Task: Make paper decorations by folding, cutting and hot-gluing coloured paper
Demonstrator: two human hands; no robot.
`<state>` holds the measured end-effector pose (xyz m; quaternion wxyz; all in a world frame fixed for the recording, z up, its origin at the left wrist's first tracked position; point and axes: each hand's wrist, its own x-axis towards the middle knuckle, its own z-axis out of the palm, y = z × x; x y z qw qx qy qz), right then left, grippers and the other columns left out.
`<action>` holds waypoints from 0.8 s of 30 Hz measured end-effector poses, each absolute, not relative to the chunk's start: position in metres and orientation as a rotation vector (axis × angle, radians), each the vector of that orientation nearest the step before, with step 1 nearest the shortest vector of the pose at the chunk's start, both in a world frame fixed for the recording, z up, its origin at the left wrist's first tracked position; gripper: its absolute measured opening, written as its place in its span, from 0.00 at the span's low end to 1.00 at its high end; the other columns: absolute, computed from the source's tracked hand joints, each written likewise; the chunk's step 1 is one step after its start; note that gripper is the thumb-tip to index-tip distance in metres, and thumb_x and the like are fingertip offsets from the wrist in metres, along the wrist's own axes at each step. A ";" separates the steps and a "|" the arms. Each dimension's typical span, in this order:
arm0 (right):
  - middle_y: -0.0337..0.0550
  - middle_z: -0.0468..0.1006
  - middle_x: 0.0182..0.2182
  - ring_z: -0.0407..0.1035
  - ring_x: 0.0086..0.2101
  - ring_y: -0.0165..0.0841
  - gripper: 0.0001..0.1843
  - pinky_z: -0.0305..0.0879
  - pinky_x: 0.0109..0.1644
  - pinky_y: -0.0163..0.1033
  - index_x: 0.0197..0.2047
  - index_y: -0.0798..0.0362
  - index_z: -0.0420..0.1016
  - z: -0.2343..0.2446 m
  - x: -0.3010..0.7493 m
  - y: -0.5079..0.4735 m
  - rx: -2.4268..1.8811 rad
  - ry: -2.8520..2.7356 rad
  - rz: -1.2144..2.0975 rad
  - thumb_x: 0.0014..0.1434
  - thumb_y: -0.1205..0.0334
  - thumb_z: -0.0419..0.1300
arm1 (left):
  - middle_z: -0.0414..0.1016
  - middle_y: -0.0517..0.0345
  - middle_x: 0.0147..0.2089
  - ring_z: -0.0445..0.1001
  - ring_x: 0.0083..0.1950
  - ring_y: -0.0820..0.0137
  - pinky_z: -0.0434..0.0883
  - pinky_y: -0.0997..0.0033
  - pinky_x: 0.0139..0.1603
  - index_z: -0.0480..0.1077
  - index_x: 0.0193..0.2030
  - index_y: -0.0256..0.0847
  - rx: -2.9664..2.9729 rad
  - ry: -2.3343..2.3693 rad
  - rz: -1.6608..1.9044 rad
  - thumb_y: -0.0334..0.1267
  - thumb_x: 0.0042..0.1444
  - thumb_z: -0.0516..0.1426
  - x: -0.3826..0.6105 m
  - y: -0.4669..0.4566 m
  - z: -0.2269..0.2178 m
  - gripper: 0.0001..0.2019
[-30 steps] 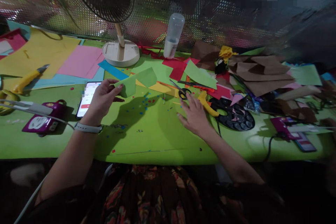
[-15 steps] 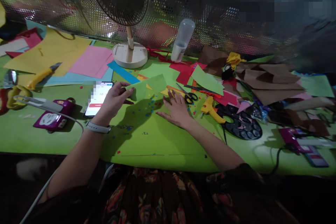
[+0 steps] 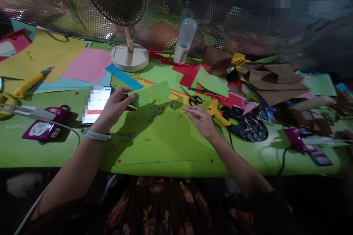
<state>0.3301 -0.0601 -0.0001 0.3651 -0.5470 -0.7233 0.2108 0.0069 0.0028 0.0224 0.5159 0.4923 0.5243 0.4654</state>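
My left hand (image 3: 117,107) pinches the left end of a light green paper piece (image 3: 151,94) between thumb and fingers and holds it just over the green tabletop (image 3: 165,139). My right hand (image 3: 200,119) is to the right of that paper, its fingers drawn together; whatever may lie between them is too small to make out. Just beyond it lie black-handled scissors (image 3: 195,100). A yellow hot glue gun (image 3: 217,112) rests close to its right side. Tiny red and blue paper bits (image 3: 154,109) are scattered between my hands.
A phone (image 3: 96,104) with a lit screen lies by my left wrist. Behind stand a fan (image 3: 129,60) and a clear bottle (image 3: 185,40). Yellow paper (image 3: 46,57), a utility knife (image 3: 33,82), a black palette (image 3: 245,126) and brown paper (image 3: 271,80) lie around.
My right hand has drawn back to the right from the paper bits, and its spread fingers have come together. My left hand still holds the green paper. The view has shifted slightly.
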 end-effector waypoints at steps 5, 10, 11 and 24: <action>0.52 0.78 0.48 0.69 0.50 0.44 0.17 0.64 0.57 0.53 0.52 0.51 0.77 0.005 0.382 -0.086 -1.766 -1.855 -0.027 0.65 0.57 0.53 | 0.74 0.60 0.30 0.74 0.27 0.74 0.75 0.78 0.23 0.69 0.42 0.42 1.169 1.285 1.100 0.42 0.49 0.67 0.005 0.004 0.022 0.16; 0.61 0.72 0.56 0.65 0.52 0.52 0.33 0.63 0.54 0.54 0.65 0.60 0.63 0.000 0.428 -0.095 -2.275 -1.967 -0.242 0.56 0.59 0.56 | 0.72 0.61 0.28 0.73 0.27 0.74 0.74 0.79 0.22 0.72 0.46 0.43 1.312 1.212 1.001 0.42 0.49 0.67 0.005 0.002 0.023 0.18; 0.61 0.71 0.56 0.65 0.52 0.52 0.34 0.63 0.53 0.53 0.65 0.61 0.62 -0.002 0.430 -0.093 -2.301 -1.998 -0.226 0.56 0.58 0.56 | 0.72 0.62 0.28 0.73 0.27 0.74 0.74 0.79 0.23 0.72 0.47 0.43 1.346 1.172 0.965 0.42 0.49 0.68 0.006 0.001 0.022 0.19; 0.58 0.71 0.46 0.66 0.48 0.49 0.24 0.67 0.50 0.51 0.55 0.58 0.72 -0.009 0.435 -0.077 -2.242 -1.904 -0.198 0.55 0.62 0.57 | 0.73 0.61 0.30 0.76 0.30 0.71 0.79 0.70 0.30 0.70 0.47 0.44 1.333 0.894 0.626 0.38 0.48 0.67 0.018 -0.013 0.021 0.19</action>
